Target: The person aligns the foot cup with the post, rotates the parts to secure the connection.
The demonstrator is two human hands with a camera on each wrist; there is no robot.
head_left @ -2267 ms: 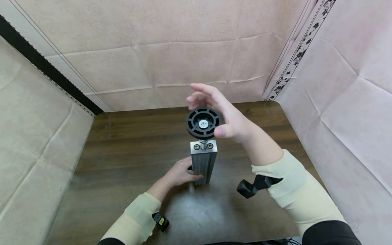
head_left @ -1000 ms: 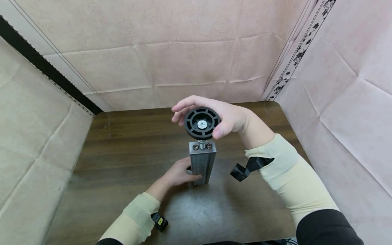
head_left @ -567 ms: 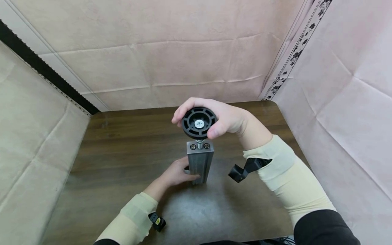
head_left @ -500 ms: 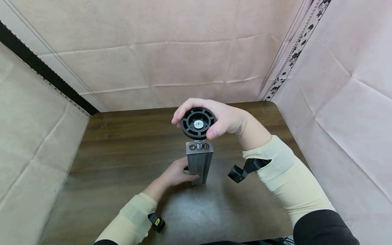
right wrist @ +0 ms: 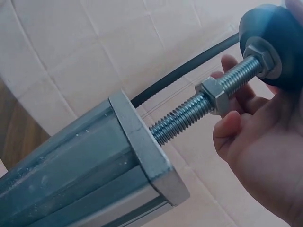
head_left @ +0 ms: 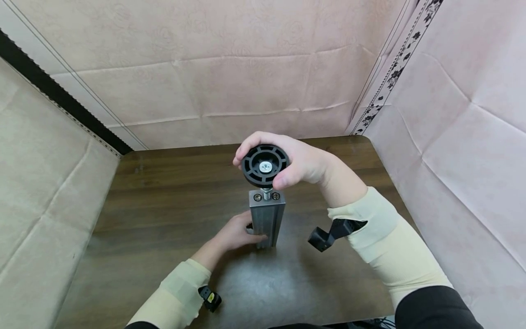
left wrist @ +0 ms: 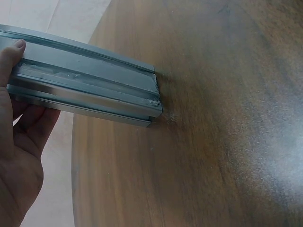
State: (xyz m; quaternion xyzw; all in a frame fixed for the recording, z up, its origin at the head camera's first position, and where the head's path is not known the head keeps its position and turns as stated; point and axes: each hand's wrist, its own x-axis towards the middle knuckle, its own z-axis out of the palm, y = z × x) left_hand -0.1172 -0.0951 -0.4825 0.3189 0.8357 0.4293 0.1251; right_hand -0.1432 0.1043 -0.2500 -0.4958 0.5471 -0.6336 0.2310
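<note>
An aluminium extrusion profile [head_left: 267,221] stands upright on the table. My left hand [head_left: 235,233] grips its lower part, thumb across the near face; in the left wrist view its cut end meets the wood. A levelling foot with a black ribbed disc [head_left: 263,155] tops the profile, its threaded stud [right wrist: 182,119] entering the end plate [right wrist: 142,146]. Curled round the disc's far and right sides, my right hand [head_left: 302,160] has its thumb at the near right rim. A hex nut [right wrist: 213,94] sits partway up the stud, with exposed thread below it.
The brown wooden tabletop [head_left: 176,205] has rounded far corners. Pale cloth walls [head_left: 246,82] rise behind and at both sides. Dark cables [head_left: 384,323] show past the near edge at lower right. Each wrist carries a small black camera mount.
My right hand's fingers were spread apart above and behind the disc; they have lowered and curled round its rim. My left hand keeps its grip on the profile.
</note>
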